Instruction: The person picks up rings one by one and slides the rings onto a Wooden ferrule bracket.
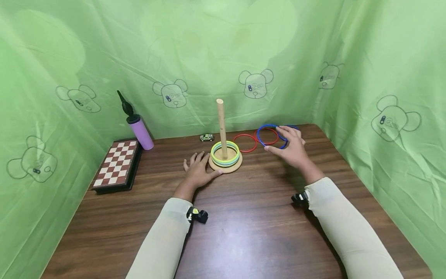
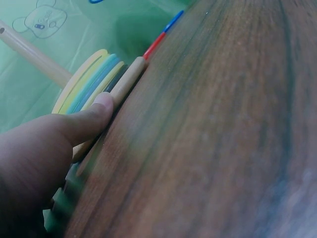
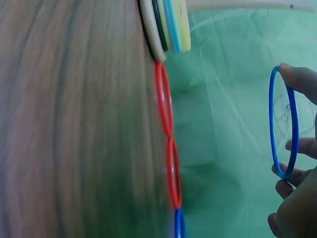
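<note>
Blue plastic ring (image 3: 283, 124) is pinched in the right hand (image 1: 292, 149), lifted off the table beside the red rings (image 1: 245, 143); left hand (image 1: 198, 171), fingers flat, steadies the round wooden base (image 1: 225, 166); step: pick-up; next move likely calls for centring the ring over the upright wooden peg (image 1: 221, 128).

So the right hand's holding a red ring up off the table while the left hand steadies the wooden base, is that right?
Not quite: the ring in the right hand is blue, not red, as the right wrist view shows. The two red rings lie flat on the table. The left hand does rest against the wooden base.
</note>
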`<state>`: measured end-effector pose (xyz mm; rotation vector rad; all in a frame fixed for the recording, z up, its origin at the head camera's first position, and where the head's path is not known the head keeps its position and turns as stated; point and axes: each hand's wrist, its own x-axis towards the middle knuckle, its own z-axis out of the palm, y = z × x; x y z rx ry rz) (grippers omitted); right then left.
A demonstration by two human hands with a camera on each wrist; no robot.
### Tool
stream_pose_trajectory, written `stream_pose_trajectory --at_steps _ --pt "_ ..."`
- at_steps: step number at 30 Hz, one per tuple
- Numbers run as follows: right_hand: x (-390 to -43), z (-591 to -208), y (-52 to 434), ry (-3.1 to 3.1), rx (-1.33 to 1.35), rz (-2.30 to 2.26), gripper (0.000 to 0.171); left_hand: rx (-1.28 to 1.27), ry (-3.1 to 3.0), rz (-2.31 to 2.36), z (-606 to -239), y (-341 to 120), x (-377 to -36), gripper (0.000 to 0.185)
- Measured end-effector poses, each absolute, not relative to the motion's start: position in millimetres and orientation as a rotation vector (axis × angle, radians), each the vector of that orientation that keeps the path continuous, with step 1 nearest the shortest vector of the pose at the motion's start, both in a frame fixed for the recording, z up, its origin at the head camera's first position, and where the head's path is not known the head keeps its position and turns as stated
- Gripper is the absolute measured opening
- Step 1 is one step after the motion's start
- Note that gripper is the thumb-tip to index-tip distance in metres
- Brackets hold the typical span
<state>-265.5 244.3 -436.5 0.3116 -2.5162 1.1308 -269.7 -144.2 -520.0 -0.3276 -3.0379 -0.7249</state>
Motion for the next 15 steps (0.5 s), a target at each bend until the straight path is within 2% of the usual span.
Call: stream_pose_trajectory --at_steps 9,15 --pt "-267.1 -416.7 214.1 -2.451 0.317 1.146 0.095 -0.322 -3.043 -0.743 -517.3 -144.4 -266.7 0.105" --pt "-266.5 -402.1 194.2 -2.379 0.302 1.209 0.091 -0.333 -3.044 -0.739 -516.7 -143.8 -267.7 0.105"
